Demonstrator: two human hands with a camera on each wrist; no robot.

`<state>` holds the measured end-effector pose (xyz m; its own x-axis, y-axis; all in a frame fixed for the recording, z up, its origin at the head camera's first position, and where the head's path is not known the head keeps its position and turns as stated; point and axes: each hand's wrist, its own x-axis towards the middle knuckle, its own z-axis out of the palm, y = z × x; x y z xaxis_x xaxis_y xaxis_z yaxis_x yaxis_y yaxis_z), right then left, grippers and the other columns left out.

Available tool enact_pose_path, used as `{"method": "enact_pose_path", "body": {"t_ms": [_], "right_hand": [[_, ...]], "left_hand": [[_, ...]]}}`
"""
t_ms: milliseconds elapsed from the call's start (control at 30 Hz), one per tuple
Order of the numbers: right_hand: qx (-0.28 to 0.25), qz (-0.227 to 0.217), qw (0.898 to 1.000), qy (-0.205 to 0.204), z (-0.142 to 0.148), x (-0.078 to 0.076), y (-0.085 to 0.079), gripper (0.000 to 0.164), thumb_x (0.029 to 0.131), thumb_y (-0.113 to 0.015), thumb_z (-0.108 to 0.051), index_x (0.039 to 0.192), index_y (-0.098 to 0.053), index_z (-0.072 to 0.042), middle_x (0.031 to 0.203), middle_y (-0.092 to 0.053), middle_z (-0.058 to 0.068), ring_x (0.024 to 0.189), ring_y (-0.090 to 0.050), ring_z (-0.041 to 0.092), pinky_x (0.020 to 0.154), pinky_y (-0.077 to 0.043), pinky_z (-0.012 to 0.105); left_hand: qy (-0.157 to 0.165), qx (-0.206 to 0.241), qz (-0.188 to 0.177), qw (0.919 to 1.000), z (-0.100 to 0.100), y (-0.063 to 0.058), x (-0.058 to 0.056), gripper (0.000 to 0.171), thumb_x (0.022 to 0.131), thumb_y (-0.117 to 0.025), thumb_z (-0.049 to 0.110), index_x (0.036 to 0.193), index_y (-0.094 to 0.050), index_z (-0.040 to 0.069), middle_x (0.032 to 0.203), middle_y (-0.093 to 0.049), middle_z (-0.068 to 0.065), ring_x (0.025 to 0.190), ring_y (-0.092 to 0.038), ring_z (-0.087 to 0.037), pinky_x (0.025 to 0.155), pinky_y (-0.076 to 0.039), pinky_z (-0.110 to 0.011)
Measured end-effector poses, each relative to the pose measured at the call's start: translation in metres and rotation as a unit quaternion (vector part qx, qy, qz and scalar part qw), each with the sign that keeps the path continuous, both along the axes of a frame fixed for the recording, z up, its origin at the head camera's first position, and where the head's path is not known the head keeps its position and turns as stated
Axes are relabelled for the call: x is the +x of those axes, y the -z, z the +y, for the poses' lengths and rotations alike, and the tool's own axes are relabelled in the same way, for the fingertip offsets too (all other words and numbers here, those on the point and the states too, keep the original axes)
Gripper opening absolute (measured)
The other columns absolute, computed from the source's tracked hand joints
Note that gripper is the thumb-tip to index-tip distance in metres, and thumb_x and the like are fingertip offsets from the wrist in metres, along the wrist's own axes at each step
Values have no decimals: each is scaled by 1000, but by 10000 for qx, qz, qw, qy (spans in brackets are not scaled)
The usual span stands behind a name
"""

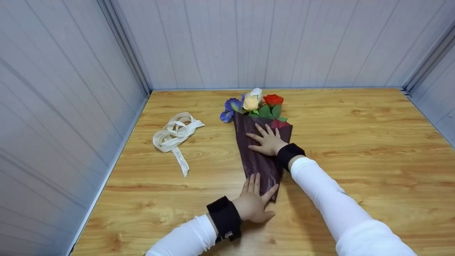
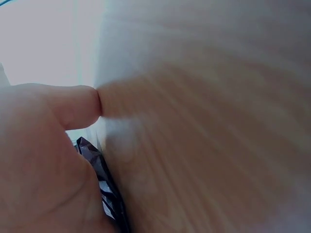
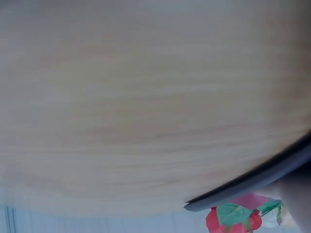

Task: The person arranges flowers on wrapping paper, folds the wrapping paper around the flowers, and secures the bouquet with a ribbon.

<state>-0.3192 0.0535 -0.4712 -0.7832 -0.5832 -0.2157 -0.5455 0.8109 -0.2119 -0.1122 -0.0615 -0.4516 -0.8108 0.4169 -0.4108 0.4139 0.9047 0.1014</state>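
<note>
A bouquet lies on the wooden table, wrapped in dark purple paper [image 1: 245, 142] that narrows toward the person. From its far end show a blue-purple flower [image 1: 233, 105], a cream rose [image 1: 251, 102], a white flower [image 1: 256, 93], a red rose [image 1: 273, 99] and green leaves [image 1: 266, 111]. My right hand [image 1: 269, 141] rests with spread fingers on the upper wrapping. My left hand [image 1: 250, 204] lies spread at the narrow lower end, fingertips on the paper. In the left wrist view the thumb [image 2: 80, 107] points at the table beside the paper's dark edge [image 2: 109, 191].
A loosely coiled white ribbon [image 1: 174, 133] with printed letters lies left of the bouquet, its tail toward the person. Pale panel walls [image 1: 227, 46] stand behind and at both sides of the wooden table [image 1: 355, 160].
</note>
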Motion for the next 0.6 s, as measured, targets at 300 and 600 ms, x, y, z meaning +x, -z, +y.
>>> {"method": "enact_pose_path", "body": {"t_ms": [300, 600], "right_hand": [[347, -168, 9991, 155, -6, 0, -9, 64, 103, -35, -56, 159, -21, -29, 165, 3, 13, 148, 5, 44, 111, 2, 68], [-74, -292, 9971, -698, 2, 50, -17, 59, 108, -32, -41, 159, -21, -12, 164, -3, 18, 149, 0, 38, 115, 1, 59]], "left_hand": [[-4, 55, -36, 10000, -1, 0, -2, 79, 97, -46, 62, 160, -5, 37, 161, -1, -28, 148, 3, -40, 118, -3, -47], [208, 545, 208, 9981, -11, 1, -4, 84, 98, -49, 57, 161, -9, 19, 160, -2, -29, 147, 2, -44, 118, -7, -49]]}}
